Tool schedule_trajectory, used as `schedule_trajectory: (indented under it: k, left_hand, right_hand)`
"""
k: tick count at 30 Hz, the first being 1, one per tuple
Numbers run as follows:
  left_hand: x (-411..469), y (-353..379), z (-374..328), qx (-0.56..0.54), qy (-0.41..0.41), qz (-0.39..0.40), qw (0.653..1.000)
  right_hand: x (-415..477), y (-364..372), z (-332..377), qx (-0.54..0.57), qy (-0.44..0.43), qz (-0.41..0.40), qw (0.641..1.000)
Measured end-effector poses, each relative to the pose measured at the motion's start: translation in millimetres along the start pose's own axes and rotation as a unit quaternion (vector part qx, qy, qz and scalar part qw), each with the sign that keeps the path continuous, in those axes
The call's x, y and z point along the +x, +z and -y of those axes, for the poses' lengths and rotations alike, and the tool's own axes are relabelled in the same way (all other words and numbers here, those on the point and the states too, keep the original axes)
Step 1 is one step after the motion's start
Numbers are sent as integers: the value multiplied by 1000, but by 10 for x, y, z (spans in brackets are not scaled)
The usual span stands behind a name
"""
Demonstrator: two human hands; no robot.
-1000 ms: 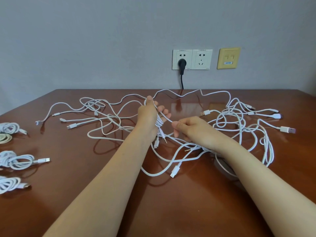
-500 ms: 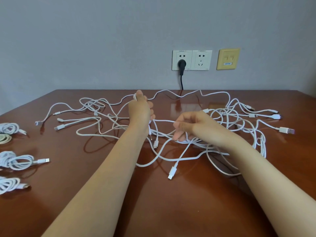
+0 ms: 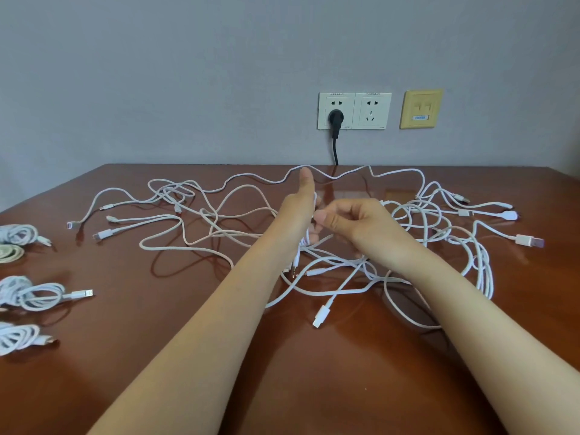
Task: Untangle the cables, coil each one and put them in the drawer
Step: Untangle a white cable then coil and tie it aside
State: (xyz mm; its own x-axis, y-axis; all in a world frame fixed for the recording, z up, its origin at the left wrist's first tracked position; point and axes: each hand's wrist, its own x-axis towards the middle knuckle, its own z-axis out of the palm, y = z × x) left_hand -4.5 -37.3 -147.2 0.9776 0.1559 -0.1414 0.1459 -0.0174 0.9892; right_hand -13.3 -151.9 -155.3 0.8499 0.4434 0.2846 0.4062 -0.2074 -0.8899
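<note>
A tangle of white cables sprawls across the middle of the brown table. My left hand is raised above the tangle, thumb up, with a thin white cable wound round its fingers; that cable's jack ends dangle below the hand. My right hand is right beside it, fingers curled, pinching the same cable. A denser knot of cables lies under and right of my right forearm. No drawer is in view.
Several coiled white cables lie along the table's left edge, with a pale flat coil among them. A black plug sits in a wall socket behind the table, its cord dropping behind the far edge.
My right hand has moved left and up to meet my left hand. My left hand has turned thumb up, and the cable between them has been drawn in shorter.
</note>
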Motion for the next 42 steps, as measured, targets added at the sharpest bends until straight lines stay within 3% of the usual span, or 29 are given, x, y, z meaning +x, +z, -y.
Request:
schedule_trajectory:
  k: [3,11,16,18,23,26,30,32,36,39,42]
  left_hand:
    - [-17,31,2,-44,-28,75,996]
    - [-140,-9,34,14,-9,286,958]
    - [-162,-23,29,92,34,328,939]
    - [-177,-11,38,97,46,336,936]
    - [-139,-29,43,38,70,269,960]
    - [-86,-61,-14,-79,75,199,974]
    - [47,-229,-56,-255,66,120,957]
    - [96,-297,-37,-289,58,96,951]
    - [97,-226,5,-171,58,35,983]
    - [43,-133,21,-72,79,35,994]
    - [11,-102,17,-54,78,35,995]
  right_hand:
    - [55,-8,-77,-31,-5,-64,997]
    - [46,-131,-20,-47,18,-126,991]
    - [44,-202,22,126,108,-126,978]
    - [35,-219,34,141,119,-126,975]
    - [58,-214,23,157,129,-94,975]
    - [59,-192,22,160,152,-73,973]
    - [43,-190,24,175,161,-75,968]
    - [33,-193,29,156,156,-72,973]
    - [31,-176,29,142,150,-67,976]
    - [43,-176,44,113,141,-64,981]
    - [31,-187,57,86,137,-50,986]
